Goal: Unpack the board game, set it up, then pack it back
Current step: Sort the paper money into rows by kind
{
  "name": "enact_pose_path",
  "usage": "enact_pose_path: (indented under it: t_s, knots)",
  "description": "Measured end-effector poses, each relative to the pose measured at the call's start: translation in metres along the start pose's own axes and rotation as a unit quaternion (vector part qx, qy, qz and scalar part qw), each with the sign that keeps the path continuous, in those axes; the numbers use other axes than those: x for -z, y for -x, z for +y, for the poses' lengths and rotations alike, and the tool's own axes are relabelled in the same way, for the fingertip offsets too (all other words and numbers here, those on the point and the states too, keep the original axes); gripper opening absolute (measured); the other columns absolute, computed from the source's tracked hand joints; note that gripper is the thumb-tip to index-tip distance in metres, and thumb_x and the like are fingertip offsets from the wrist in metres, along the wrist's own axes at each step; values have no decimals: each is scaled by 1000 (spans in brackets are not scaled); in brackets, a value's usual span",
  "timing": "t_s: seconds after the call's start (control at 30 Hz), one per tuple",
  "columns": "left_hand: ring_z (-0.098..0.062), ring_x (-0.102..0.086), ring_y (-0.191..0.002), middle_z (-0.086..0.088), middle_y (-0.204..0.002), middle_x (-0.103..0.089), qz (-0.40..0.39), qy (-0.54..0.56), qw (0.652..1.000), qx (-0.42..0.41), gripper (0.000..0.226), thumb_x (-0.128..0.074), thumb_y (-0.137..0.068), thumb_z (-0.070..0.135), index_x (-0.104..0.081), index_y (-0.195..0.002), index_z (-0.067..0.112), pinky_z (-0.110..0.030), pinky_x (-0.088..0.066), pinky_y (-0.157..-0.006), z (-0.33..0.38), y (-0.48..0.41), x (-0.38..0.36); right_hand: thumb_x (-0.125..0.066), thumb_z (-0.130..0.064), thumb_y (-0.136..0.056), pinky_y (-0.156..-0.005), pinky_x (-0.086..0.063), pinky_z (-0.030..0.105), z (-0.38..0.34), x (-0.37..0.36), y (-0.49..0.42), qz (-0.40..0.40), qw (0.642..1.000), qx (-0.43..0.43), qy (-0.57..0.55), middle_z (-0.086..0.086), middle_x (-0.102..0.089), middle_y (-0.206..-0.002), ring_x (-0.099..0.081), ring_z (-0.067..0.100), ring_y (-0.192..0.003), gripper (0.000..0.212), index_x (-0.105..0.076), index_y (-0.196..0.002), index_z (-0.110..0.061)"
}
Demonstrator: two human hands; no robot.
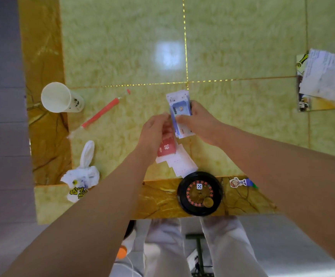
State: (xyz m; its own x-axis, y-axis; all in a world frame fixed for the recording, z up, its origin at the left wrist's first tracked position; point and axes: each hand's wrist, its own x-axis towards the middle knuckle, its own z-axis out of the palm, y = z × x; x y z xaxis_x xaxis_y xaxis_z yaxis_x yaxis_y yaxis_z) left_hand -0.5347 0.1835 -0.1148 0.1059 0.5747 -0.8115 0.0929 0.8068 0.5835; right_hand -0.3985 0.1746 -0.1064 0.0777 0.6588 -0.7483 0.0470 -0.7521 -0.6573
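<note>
I am wearing no sleeves: both my forearms are showing bare from the elbow down to the wrist. My left hand (pixel 154 130) and my right hand (pixel 198 124) are wearing no ring, no watch and no glove. On my legs I am wearing light, whitish trousers (pixel 222 246), loose and a little wrinkled at the knees.

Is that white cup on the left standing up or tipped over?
Tipped over: the cup lies on its side on the table, open mouth showing.

Bright overhead light leaves a white glare patch (pixel 169 53) on the glossy table (pixel 122 47); edges blur and bend.
</note>
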Motion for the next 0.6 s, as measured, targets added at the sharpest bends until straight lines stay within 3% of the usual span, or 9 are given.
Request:
enact_pose_path:
  t_s: [0.1, 0.2, 0.27, 0.33, 0.47, 0.6]
  knots:
    - [-16, -66, -67, -15, -91, -65, -14, 16, 999, 27, 30, -48, -95, 15, -57, -115, -5, -26, -55, -58, 7, 4, 6, -42, 5, -91, -81, -51, 37, -16, -24, 9, -39, 999, 14, 10, 16, -57, -110, -58, 24, -93, 22, -50, -99, -13]
    - [-7, -60, -53, -7, -77, -58, 4, 3, 1000, -11, 11, -41, -97, 8, -51, -100, 4, -21, -49, -49, 10, 13, 15, -44, -8, -87, -87, -54, 42, -18, -46, 10, -37, 998, 9, 42, 18, -53, -123, -60, 29, -104, 33, -48, -120, -6]
    - [-8, -60, -59, -5, -80, -59, 25, -10, 999, -22, 11, -40, -97, 8, -51, -96, 10, -23, -50, -54, 4, 13, 29, -46, -15, -86, -94, -50, 49, -12, -54, 7, -40, 994, -2, 99, 15, -42, -131, -55, 30, -113, 45, -45, -130, -8]
    - [-18, -59, -75, -8, -89, -60, 56, -65, 996, -20, 12, -42, -96, 12, -52, -92, 14, -33, -50, -67, -9, 11, 51, -45, -17, -93, -98, -47, 46, -1, -57, 5, -1, 989, -12, 151, 12, -35, -135, -49, 28, -120, 43, -43, -136, -10]
    - [-21, -44, -72, -4, -75, -47, 148, -227, 962, -25, 19, -42, -98, 16, -43, -79, 16, -32, -35, -62, -37, 16, 100, -60, -36, -89, -98, -45, 43, 29, -50, 6, 190, 945, -42, 262, 13, -42, -130, -48, 29, -119, 54, -43, -130, -4]
    - [-28, -51, -80, -14, -88, -54, 180, -369, 911, -45, 14, -45, -99, 16, -50, -92, 5, -35, -36, -67, -61, 19, 132, -67, -54, -81, -96, -41, 42, 51, -59, 15, 200, 914, -89, 342, 17, -38, -135, -41, 32, -125, 85, -31, -134, 3]
